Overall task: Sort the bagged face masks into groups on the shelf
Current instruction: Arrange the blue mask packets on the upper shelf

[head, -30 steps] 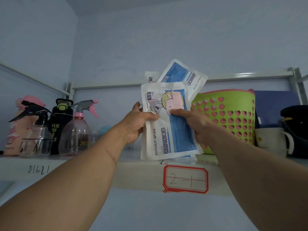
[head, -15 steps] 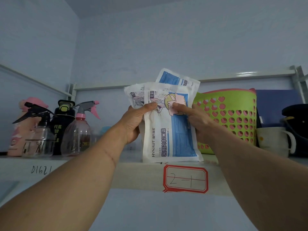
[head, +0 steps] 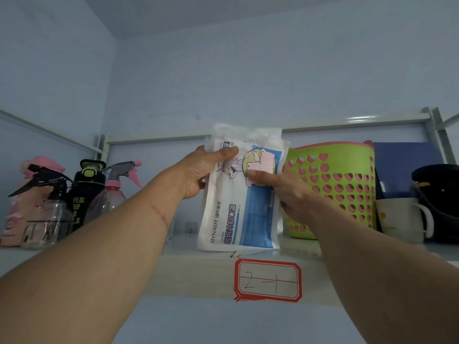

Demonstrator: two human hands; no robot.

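Mask bags (head: 242, 194): now squared into one upright stack on shelf (head: 188, 269), formerly fanned; left hand (head: 198, 172) and right hand (head: 285, 189) fingers pinch its sides. Print "HYNAUT"; shelf label (head: 268, 280) "2-1".

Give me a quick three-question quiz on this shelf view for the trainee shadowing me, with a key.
1. True or false: both hands hold the stack of bagged masks.
2. What stands directly beside the masks, behind the right hand?
A. a blue kettle
B. a green basket with heart-shaped holes
C. a cardboard box
3. What is handwritten on the red-bordered label on the shelf edge?

Key
1. True: the left hand grips the stack's upper left edge, and the right hand pinches its front, thumb on the cartoon print.
2. B: the green basket.
3. "2-1" on the label, fixed to the front lip of the shelf.
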